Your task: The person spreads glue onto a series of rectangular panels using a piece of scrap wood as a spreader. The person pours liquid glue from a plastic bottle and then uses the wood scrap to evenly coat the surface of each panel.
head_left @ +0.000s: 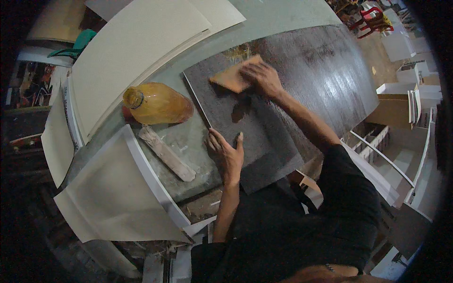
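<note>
A flat orange-brown rectangular spreader piece [236, 78] is in my right hand [263, 78], whose fingers close over its right end. It lies against a dark grey sheet [278, 127] with a wet-looking sheen, near a yellowish smear at the far edge. A dark brown patch [241, 109] shows on the sheet just below the piece. At the sheet's left edge rests my left hand [228, 153], thumb and fingers apart and nothing held in them. Left of the sheet are a plastic bottle [163, 103] with amber contents and a pale, worn elongated block [167, 154].
Large cream panels [141, 42] lie on the greenish tabletop [283, 16] at the far left. A cream panel with a white edge strip [118, 188] stands near left. White boxes and frames [415, 141] crowd the right side, and a red chair [373, 21] stands far right.
</note>
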Demonstrator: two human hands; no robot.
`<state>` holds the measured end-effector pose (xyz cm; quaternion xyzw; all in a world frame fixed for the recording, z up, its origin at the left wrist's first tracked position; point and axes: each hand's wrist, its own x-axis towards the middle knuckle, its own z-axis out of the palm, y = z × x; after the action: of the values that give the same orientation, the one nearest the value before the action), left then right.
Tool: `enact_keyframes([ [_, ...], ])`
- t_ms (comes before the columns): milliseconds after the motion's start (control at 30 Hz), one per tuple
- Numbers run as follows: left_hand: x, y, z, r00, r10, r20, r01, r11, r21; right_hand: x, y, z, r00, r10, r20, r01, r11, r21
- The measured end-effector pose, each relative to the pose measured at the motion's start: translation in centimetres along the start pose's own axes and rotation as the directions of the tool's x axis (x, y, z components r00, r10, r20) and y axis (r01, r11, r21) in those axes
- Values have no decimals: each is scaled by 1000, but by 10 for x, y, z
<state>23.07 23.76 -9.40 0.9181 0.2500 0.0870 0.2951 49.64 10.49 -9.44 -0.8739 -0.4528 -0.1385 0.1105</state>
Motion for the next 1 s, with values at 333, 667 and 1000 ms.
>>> enact_keyframes([
  [333,-2,-1,5,1000,-3,-17,2,998,-68,41,52,-27,938,345,18,-345,938,18],
  [667,-2,-8,15,996,45,-74,-53,994,-99,39,47,0,939,242,244,-240,970,-42],
  [1000,-5,-11,16,987,72,-145,-74,997,-4,-93,-14,-71,972,103,209,-130,984,122],
])
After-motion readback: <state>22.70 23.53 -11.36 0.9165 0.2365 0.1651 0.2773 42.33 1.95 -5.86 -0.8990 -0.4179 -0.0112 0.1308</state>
